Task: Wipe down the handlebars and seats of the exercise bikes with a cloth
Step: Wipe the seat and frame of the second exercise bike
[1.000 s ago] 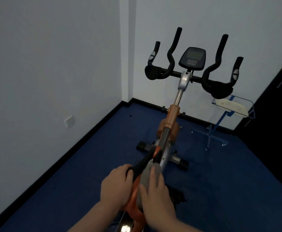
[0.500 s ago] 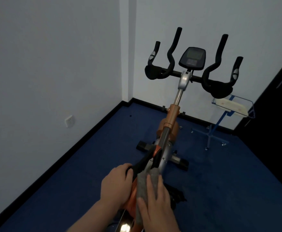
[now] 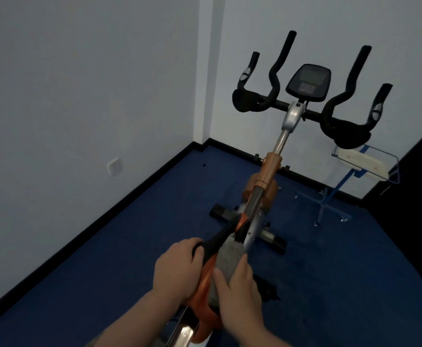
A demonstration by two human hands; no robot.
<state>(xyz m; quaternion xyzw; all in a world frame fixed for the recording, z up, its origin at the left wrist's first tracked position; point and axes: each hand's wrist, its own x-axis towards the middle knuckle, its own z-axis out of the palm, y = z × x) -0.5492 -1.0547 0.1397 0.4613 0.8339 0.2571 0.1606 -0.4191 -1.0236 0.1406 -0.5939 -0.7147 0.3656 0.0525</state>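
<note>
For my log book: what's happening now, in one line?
step: wiping seat | left hand: grips seat | right hand: presses cloth | handlebars: untouched

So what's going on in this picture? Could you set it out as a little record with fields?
Place: corner of a room with pale walls and blue floor
Machine: exercise bike, orange and silver frame
Left hand: grips the left side of the black and orange seat
Right hand: presses a grey cloth onto the seat
Handlebars: black, untouched, far from both hands
Console: dark screen between the bars
Nearby: blue stand holding a pale tray, to the bike's right
Wall: white socket low on the left wall
</note>
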